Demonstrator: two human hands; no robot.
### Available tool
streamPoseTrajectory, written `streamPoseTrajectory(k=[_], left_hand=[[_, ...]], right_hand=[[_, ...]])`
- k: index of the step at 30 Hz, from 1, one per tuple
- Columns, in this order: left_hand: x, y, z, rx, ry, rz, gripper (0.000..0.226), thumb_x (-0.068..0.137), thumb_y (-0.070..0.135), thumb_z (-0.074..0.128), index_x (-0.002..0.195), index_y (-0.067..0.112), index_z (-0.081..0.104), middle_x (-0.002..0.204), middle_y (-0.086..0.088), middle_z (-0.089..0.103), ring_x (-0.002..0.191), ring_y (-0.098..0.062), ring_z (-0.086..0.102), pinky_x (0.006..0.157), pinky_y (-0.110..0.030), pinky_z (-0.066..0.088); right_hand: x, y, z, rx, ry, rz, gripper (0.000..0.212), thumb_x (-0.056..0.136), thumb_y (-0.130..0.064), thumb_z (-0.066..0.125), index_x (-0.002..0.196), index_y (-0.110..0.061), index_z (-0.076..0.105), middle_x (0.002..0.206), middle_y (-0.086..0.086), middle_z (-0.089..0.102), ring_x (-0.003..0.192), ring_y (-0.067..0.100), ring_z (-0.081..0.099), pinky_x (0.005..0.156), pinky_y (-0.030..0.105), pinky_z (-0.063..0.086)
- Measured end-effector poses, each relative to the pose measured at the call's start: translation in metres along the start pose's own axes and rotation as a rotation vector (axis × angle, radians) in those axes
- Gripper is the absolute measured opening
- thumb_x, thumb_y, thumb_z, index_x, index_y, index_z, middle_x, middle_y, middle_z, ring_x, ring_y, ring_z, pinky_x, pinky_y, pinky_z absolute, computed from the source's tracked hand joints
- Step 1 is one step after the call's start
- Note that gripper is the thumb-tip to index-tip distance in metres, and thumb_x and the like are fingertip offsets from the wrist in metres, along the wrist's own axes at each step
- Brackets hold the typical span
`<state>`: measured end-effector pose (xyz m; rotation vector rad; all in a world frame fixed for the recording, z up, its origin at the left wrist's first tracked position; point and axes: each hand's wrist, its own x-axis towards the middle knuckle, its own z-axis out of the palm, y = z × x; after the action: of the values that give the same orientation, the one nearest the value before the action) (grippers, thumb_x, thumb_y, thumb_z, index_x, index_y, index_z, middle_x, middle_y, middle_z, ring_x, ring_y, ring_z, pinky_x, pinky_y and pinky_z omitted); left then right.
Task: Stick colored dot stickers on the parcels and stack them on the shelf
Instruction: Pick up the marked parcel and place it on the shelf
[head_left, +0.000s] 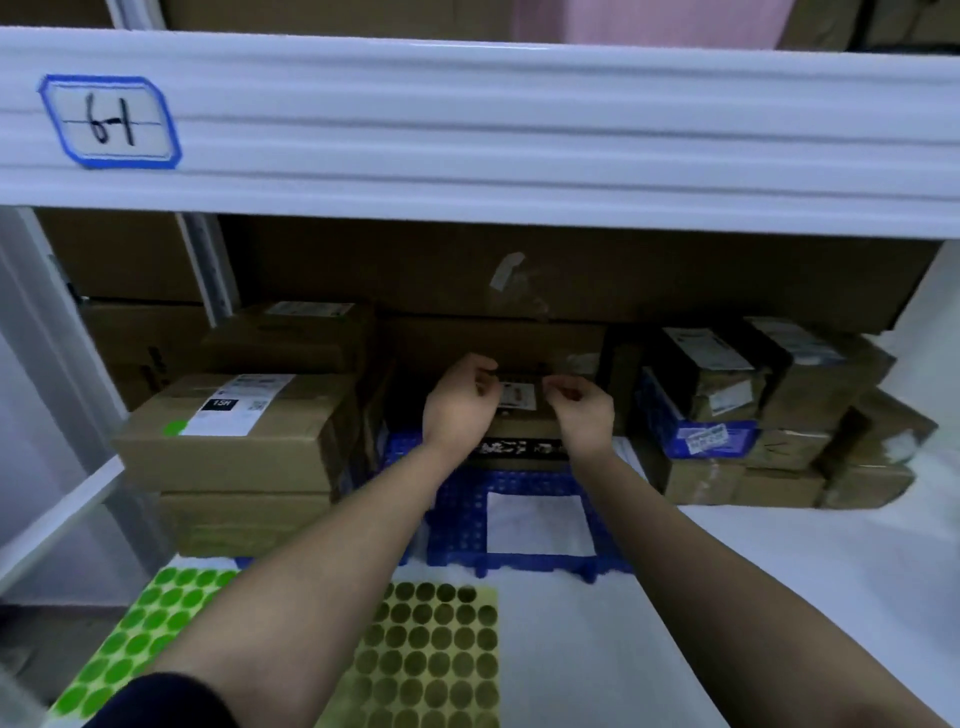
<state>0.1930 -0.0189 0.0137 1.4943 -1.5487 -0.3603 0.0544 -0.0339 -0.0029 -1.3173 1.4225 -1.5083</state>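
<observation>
Both hands at small parcel (519, 415) on shelf (779, 571).
Left hand (457, 402), right hand (584, 410): fingers curled at parcel top; grip unclear.

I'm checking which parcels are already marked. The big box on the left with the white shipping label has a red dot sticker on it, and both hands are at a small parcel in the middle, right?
Not quite: the dot sticker on the big box is green, not red, as the head view shows. The rest holds: left hand and right hand are at the small parcel in the middle.
</observation>
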Motion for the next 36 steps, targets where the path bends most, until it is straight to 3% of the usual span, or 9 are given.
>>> streamPoseTrajectory(k=[6, 8, 12, 14, 17, 20, 24, 29, 36], left_hand=[[-0.003, 0.037, 0.063, -0.001, -0.103, -0.038, 0.024, 0.093, 0.023, 0.052, 0.115, 0.02, 0.056, 0.102, 0.004, 0.061, 0.091, -0.01, 0.055, 0.072, -0.022, 0.039], [-0.004, 0.048, 0.083, -0.052, -0.146, -0.052, 0.025, 0.092, 0.022, 0.053, 0.117, 0.018, 0.055, 0.106, 0.001, 0.061, 0.096, -0.015, 0.058, 0.076, -0.026, 0.044], [-0.002, 0.076, 0.123, -0.183, -0.295, -0.145, 0.036, 0.092, 0.021, 0.054, 0.128, 0.014, 0.047, 0.116, -0.006, 0.058, 0.103, -0.022, 0.056, 0.083, -0.03, 0.044], [-0.001, 0.093, 0.14, -0.211, -0.365, -0.194, 0.046, 0.093, 0.023, 0.054, 0.136, 0.015, 0.04, 0.128, -0.008, 0.053, 0.112, -0.021, 0.052, 0.088, -0.028, 0.04], [0.001, 0.116, 0.16, -0.319, -0.453, -0.282, 0.056, 0.095, 0.021, 0.053, 0.145, 0.014, 0.028, 0.144, -0.01, 0.041, 0.129, -0.024, 0.042, 0.096, -0.027, 0.036], [0.009, 0.131, 0.182, -0.366, -0.497, -0.365, 0.069, 0.094, 0.03, 0.054, 0.15, 0.018, 0.016, 0.15, -0.009, 0.034, 0.133, -0.026, 0.038, 0.101, -0.031, 0.035], [0.018, 0.151, 0.203, -0.425, -0.499, -0.437, 0.067, 0.096, 0.03, 0.051, 0.151, 0.016, 0.014, 0.15, -0.009, 0.034, 0.133, -0.025, 0.038, 0.087, -0.024, 0.033], [0.031, 0.163, 0.228, -0.48, -0.493, -0.445, 0.052, 0.094, 0.027, 0.055, 0.14, 0.012, 0.036, 0.132, -0.011, 0.054, 0.113, -0.025, 0.057, 0.072, -0.023, 0.046], [0.034, 0.165, 0.253, -0.559, -0.464, -0.494, 0.057, 0.088, 0.03, 0.061, 0.139, 0.015, 0.041, 0.122, -0.01, 0.061, 0.101, -0.021, 0.063, 0.064, -0.023, 0.048]], right_hand=[[0.025, 0.015, -0.071, -0.025, 0.058, 0.017, 0.018, 0.092, -0.01, 0.055, 0.101, -0.013, 0.07, 0.103, 0.0, 0.066, 0.1, 0.016, 0.059, 0.091, 0.03, 0.047], [0.031, 0.018, -0.092, -0.033, 0.075, 0.019, 0.02, 0.093, -0.01, 0.052, 0.104, -0.01, 0.069, 0.106, 0.002, 0.066, 0.1, 0.016, 0.058, 0.09, 0.027, 0.044], [0.053, 0.026, -0.135, 0.021, 0.125, 0.071, 0.012, 0.094, -0.012, 0.053, 0.097, -0.013, 0.065, 0.102, 0.004, 0.066, 0.098, 0.022, 0.062, 0.09, 0.035, 0.051], [0.063, 0.023, -0.157, -0.039, 0.123, 0.079, 0.014, 0.096, -0.012, 0.05, 0.105, -0.009, 0.061, 0.102, 0.006, 0.063, 0.097, 0.022, 0.061, 0.082, 0.023, 0.05], [0.077, 0.022, -0.185, -0.161, 0.186, 0.056, 0.025, 0.097, -0.015, 0.049, 0.121, -0.013, 0.055, 0.119, 0.007, 0.059, 0.11, 0.023, 0.057, 0.09, 0.03, 0.046], [0.093, 0.028, -0.205, -0.27, 0.274, -0.013, 0.037, 0.092, -0.011, 0.05, 0.129, -0.013, 0.049, 0.129, 0.008, 0.051, 0.118, 0.024, 0.05, 0.089, 0.028, 0.039], [0.108, 0.034, -0.22, -0.351, 0.326, -0.015, 0.044, 0.091, -0.014, 0.051, 0.135, -0.011, 0.043, 0.133, 0.012, 0.044, 0.123, 0.03, 0.043, 0.1, 0.043, 0.04], [0.115, 0.041, -0.228, -0.357, 0.305, 0.006, 0.044, 0.093, -0.017, 0.053, 0.136, -0.013, 0.043, 0.135, 0.01, 0.044, 0.125, 0.027, 0.042, 0.101, 0.041, 0.039], [0.117, 0.045, -0.23, -0.33, 0.244, 0.047, 0.043, 0.093, -0.021, 0.05, 0.135, -0.013, 0.041, 0.131, 0.01, 0.043, 0.118, 0.027, 0.046, 0.095, 0.039, 0.04]])
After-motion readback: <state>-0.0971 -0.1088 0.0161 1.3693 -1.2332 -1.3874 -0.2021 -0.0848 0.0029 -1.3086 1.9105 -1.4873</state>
